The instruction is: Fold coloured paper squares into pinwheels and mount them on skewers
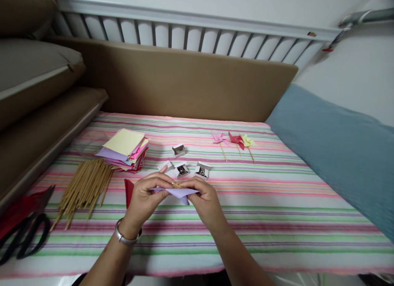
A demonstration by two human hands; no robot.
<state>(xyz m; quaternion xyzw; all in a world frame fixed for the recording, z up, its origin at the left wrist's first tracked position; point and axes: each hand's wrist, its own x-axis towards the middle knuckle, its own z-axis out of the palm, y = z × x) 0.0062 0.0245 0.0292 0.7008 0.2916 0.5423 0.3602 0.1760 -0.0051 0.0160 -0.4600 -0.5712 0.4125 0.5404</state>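
Note:
A purple paper pinwheel [179, 192] is held between my two hands above the striped cloth. The fingers of my left hand [150, 191] pinch its left side, and my right hand [200, 193] grips its right side. A short bit of thin wooden stick [176, 185] shows at the paper's upper edge between my fingertips; its other end is hidden. Just beyond my hands stand small white boxes, one [181, 170] with dark metal bits in it and another [202, 170] with shiny ones. Red paper [128, 191] lies partly behind my left wrist.
At left are a stack of coloured paper squares [124, 142], a heap of wooden sticks [84, 183] and black-handled scissors [27, 232]. Three finished pinwheels [236, 141] lie at the back right. Another small box [178, 150] sits farther back. Brown cushions [40, 113] rise at left.

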